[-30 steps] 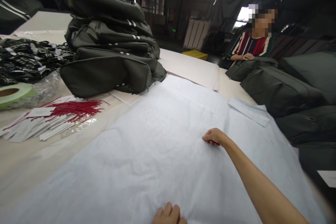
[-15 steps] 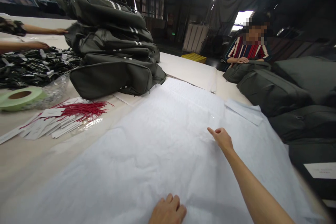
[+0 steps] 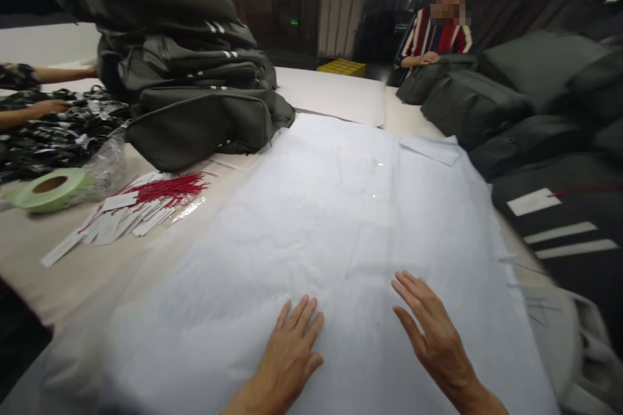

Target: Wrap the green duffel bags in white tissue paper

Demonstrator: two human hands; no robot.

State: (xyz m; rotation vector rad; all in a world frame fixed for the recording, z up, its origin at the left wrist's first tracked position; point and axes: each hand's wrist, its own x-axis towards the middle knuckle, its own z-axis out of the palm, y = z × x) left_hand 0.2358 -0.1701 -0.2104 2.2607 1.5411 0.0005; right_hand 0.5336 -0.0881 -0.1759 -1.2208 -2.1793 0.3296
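Observation:
A large sheet of thin white packing material [image 3: 302, 220] covers the table before me, slightly wrinkled, with a folded white piece [image 3: 431, 148] on its far right part. My left hand [image 3: 292, 343] lies on the sheet with its fingers spread and nothing in it. To the right, my right hand [image 3: 431, 327] is open, fingers stretched and thumb apart, just over or touching the sheet; which of the two I cannot tell. It holds nothing. Small clear shiny bits show on the sheet farther up.
Dark green bags stand in a tall stack [image 3: 195, 78] at the left; more bags [image 3: 477, 104] lie at the right. White tags with red strings [image 3: 160, 194], a roll of green tape [image 3: 51, 189] and a heap of dark straps [image 3: 63, 123] lie left. Co-workers' hands [image 3: 48, 107] reach over the straps.
My right hand has come back toward me and opened from a pinch. My left hand has moved forward and left, its fingers spreading from a curled pose. The view has tilted down.

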